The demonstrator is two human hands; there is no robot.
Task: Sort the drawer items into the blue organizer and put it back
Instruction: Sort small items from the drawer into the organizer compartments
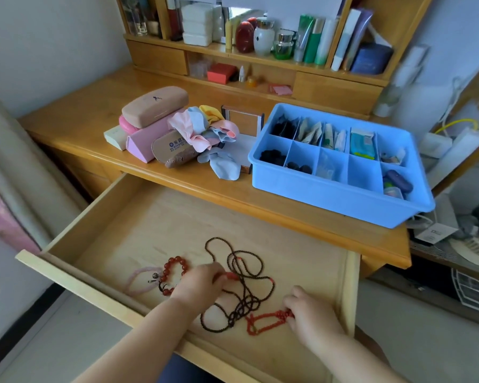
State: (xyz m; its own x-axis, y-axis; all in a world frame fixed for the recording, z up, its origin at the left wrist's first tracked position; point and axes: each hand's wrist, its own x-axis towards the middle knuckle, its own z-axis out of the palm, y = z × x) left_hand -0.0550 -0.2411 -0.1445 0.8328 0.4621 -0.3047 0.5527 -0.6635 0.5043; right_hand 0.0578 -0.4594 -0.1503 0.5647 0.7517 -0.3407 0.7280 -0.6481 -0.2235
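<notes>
The open drawer (138, 217) holds bracelets (174, 275) and a dark bead string (246, 286). Left hand (198, 283) pinches that string; right hand (310, 313) pinches a red cord (263, 322). The organizer (335, 194) sits on the desk (100, 106), most compartments filled

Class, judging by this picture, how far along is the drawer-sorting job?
Done: most blue organizer compartments hold items. In hand: left hand and right hand grip beaded strings in the drawer. Left: red bead bracelet, those strings, returning the organizer.
</notes>
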